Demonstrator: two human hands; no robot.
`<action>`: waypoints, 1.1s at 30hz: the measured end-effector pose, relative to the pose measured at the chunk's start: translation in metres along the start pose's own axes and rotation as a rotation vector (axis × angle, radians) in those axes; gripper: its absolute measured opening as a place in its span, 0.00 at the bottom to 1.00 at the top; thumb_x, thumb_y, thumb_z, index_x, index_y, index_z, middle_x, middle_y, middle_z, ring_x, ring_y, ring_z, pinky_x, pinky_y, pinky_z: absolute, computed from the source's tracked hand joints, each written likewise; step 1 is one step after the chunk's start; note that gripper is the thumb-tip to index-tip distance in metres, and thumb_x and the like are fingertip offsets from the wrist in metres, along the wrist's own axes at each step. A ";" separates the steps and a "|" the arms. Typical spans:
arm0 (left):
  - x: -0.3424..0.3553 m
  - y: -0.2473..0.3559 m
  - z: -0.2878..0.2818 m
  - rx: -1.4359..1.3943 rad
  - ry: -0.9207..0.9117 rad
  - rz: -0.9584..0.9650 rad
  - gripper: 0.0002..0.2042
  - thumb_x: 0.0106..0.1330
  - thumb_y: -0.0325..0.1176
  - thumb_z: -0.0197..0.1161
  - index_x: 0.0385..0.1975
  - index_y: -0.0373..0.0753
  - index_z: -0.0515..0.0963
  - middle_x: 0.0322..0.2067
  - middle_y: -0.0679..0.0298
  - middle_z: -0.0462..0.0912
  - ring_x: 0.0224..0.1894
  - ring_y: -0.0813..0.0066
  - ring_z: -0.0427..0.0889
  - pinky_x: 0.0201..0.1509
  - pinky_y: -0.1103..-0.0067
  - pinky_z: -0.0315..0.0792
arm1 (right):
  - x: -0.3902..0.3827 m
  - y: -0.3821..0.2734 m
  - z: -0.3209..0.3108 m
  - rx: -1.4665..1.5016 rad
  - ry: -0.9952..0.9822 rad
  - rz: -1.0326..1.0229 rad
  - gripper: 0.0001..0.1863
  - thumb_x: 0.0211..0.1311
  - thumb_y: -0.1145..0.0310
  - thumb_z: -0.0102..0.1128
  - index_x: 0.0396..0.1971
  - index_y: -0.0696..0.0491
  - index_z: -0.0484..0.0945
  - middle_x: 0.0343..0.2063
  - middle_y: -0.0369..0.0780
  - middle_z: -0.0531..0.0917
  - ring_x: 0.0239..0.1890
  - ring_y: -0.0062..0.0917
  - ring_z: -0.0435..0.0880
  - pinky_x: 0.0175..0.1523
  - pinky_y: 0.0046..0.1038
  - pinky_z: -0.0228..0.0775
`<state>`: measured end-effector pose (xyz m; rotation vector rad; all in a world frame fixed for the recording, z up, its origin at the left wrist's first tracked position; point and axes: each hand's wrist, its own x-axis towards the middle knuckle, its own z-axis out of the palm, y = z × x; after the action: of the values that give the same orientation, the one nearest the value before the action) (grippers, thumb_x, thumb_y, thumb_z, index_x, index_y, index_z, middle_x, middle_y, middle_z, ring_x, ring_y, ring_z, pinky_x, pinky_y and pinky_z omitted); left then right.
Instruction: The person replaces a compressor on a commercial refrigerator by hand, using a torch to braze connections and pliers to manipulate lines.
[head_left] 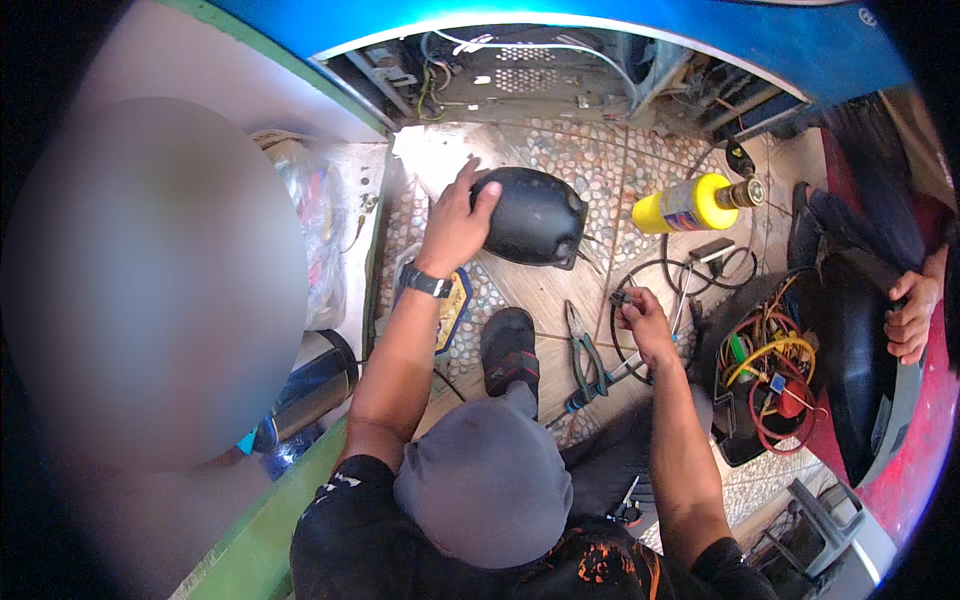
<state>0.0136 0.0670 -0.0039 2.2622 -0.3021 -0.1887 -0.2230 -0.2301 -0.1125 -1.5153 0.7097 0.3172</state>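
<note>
My left hand [462,215] grips the side of a rounded black compressor [535,212] on the tiled floor, fingers curled over its edge. In my right hand [645,325], pinched between the fingers, is a small dark part [620,299] too small to identify. Left of that hand lie pliers [582,355] with dark handles. A long metal tool [680,305] and a black cable [665,262] lie beside it. A yellow gas cylinder [690,208] rests on its side to the compressor's right.
A blue appliance [250,22] with an open lower compartment is ahead. An open black case [730,430] holds coloured hoses at right; another person's hand [910,315] grips its lid. A green-edged ledge [225,545] is at left, with a dark cylinder [315,390].
</note>
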 end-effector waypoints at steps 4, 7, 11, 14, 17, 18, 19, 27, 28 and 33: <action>-0.039 0.001 0.000 0.079 0.045 -0.033 0.35 0.75 0.51 0.56 0.71 0.29 0.61 0.64 0.36 0.71 0.66 0.39 0.70 0.72 0.60 0.62 | 0.003 -0.001 0.006 0.023 0.015 0.029 0.18 0.71 0.78 0.53 0.59 0.55 0.73 0.46 0.42 0.82 0.40 0.25 0.82 0.46 0.28 0.78; -0.064 0.007 -0.004 0.091 0.128 0.038 0.30 0.71 0.42 0.63 0.67 0.29 0.67 0.61 0.38 0.73 0.64 0.43 0.73 0.69 0.61 0.65 | 0.006 -0.016 0.010 -0.007 0.021 -0.001 0.17 0.70 0.78 0.54 0.57 0.57 0.75 0.41 0.42 0.83 0.40 0.24 0.82 0.45 0.28 0.78; -0.101 0.022 0.012 -0.092 0.077 0.191 0.13 0.69 0.31 0.63 0.50 0.33 0.79 0.46 0.49 0.81 0.51 0.52 0.80 0.57 0.65 0.72 | 0.031 -0.019 0.010 -0.083 0.071 -0.093 0.16 0.70 0.80 0.53 0.56 0.58 0.77 0.42 0.42 0.84 0.41 0.24 0.82 0.47 0.29 0.77; -0.121 0.037 0.064 -0.465 -0.684 -0.084 0.10 0.73 0.29 0.59 0.49 0.35 0.82 0.41 0.58 0.83 0.46 0.68 0.83 0.50 0.73 0.78 | 0.050 -0.027 0.007 -0.205 0.012 -0.170 0.18 0.70 0.82 0.51 0.58 0.57 0.77 0.45 0.39 0.83 0.42 0.22 0.79 0.49 0.26 0.74; -0.130 -0.013 0.153 -1.058 -0.795 -0.577 0.19 0.76 0.31 0.57 0.64 0.36 0.70 0.49 0.56 0.81 0.50 0.66 0.84 0.55 0.70 0.80 | 0.073 -0.053 0.018 -0.338 -0.131 -0.152 0.20 0.69 0.82 0.51 0.59 0.58 0.76 0.47 0.40 0.84 0.47 0.26 0.81 0.54 0.28 0.74; -0.120 -0.027 0.179 -1.122 -0.737 -0.648 0.22 0.77 0.33 0.57 0.68 0.36 0.65 0.52 0.54 0.80 0.51 0.65 0.84 0.57 0.69 0.80 | 0.093 -0.039 0.015 -0.318 -0.157 -0.203 0.19 0.68 0.82 0.51 0.58 0.59 0.75 0.47 0.41 0.84 0.47 0.25 0.81 0.54 0.28 0.74; -0.113 -0.036 0.194 -1.182 -0.666 -0.734 0.26 0.77 0.34 0.57 0.72 0.36 0.61 0.56 0.53 0.79 0.52 0.63 0.84 0.58 0.67 0.81 | 0.103 -0.039 0.018 -0.394 -0.161 -0.195 0.19 0.68 0.82 0.51 0.57 0.59 0.75 0.47 0.41 0.84 0.47 0.25 0.81 0.54 0.28 0.74; -0.069 -0.004 0.219 -1.235 -0.457 -0.617 0.25 0.78 0.35 0.58 0.70 0.39 0.59 0.55 0.55 0.81 0.53 0.64 0.84 0.60 0.67 0.80 | 0.120 -0.052 0.013 -0.400 -0.212 -0.082 0.16 0.69 0.81 0.48 0.54 0.58 0.76 0.44 0.41 0.84 0.44 0.24 0.84 0.51 0.28 0.77; -0.064 -0.002 0.218 -1.234 -0.461 -0.617 0.24 0.78 0.35 0.58 0.69 0.39 0.60 0.54 0.56 0.81 0.53 0.64 0.84 0.60 0.67 0.80 | 0.120 -0.054 0.012 -0.406 -0.244 -0.100 0.16 0.69 0.81 0.48 0.54 0.58 0.76 0.44 0.41 0.84 0.44 0.24 0.84 0.51 0.27 0.77; -0.065 -0.002 0.228 -1.239 -0.345 -0.599 0.18 0.78 0.35 0.57 0.63 0.37 0.66 0.52 0.58 0.83 0.55 0.66 0.84 0.61 0.67 0.80 | 0.116 -0.086 0.018 -0.375 -0.317 -0.050 0.17 0.71 0.80 0.44 0.55 0.59 0.77 0.45 0.39 0.84 0.45 0.22 0.82 0.52 0.27 0.77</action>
<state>-0.1018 -0.0790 -0.1501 1.0116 0.2878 -0.8221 -0.0784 -0.2456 -0.1150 -1.7792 0.3711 0.6650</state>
